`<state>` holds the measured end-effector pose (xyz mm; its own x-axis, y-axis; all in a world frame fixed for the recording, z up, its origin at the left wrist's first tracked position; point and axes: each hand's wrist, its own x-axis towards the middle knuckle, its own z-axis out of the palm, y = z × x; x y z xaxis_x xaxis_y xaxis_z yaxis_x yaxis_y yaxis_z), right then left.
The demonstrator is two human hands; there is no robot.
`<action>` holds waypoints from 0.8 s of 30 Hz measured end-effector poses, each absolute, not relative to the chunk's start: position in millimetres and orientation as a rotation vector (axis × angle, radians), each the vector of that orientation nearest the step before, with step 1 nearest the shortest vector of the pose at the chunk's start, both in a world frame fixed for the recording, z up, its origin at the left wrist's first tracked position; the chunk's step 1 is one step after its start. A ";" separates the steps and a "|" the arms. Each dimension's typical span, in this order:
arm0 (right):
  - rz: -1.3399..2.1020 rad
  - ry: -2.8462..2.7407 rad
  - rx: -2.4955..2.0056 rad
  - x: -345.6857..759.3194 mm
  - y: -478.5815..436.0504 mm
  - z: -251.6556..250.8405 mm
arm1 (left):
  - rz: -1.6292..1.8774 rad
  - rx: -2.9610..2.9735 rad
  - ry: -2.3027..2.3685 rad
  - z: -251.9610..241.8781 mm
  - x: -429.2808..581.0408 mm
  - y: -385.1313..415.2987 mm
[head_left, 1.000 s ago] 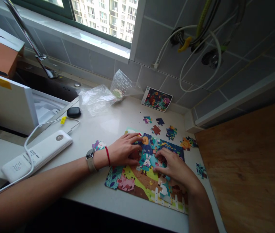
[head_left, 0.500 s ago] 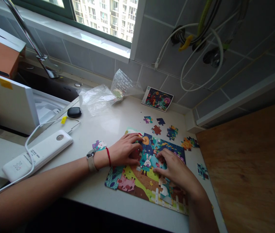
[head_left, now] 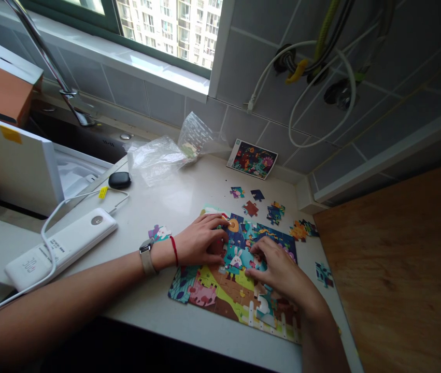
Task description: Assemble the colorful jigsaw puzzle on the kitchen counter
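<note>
A colourful jigsaw puzzle [head_left: 226, 305], largely joined, lies flat on the counter and shows a rabbit, a pink animal and a white fence. My left hand [head_left: 207, 239] rests on its upper left part, fingers apart and slightly bent, holding nothing. On the right side of the picture, my right hand [head_left: 278, 269] has thumb and fingertips at opposite edges of a teal puzzle piece [head_left: 259, 262]; the palm hides part of the puzzle. Beyond the far edge lie loose puzzle pieces, among them a reddish-brown piece [head_left: 250, 208] and a dark blue piece [head_left: 257, 195].
A picture card [head_left: 252, 158] leans against the tiled wall. Clear plastic bags [head_left: 158, 158], a black case [head_left: 119, 180] and a white power bank [head_left: 62, 248] with a cable are at the left, near the sink [head_left: 107, 145]. A wooden board [head_left: 395, 269] borders the counter's right side.
</note>
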<state>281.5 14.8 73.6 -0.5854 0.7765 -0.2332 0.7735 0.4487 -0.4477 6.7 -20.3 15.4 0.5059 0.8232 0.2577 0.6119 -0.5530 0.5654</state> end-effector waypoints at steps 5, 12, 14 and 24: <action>0.818 -2.664 -1.408 281.2 13.3 74.0 | 0.701 2.336 1.204 16.9 6.6 -19.7; 0.795 -2.680 -1.383 283.2 16.4 68.6 | 0.692 2.354 1.212 17.9 6.2 -20.0; 0.789 -2.668 -1.378 282.8 16.3 67.3 | 0.705 2.358 1.209 16.8 5.8 -20.0; 0.787 -2.670 -1.406 278.6 13.7 71.0 | 0.674 2.378 1.197 17.4 6.0 -18.8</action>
<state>278.6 13.7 71.0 -0.5931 0.7778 -0.2078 0.7661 0.4659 -0.4428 6.0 -18.8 17.4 0.5187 0.8203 0.2408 0.6315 -0.5575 0.5388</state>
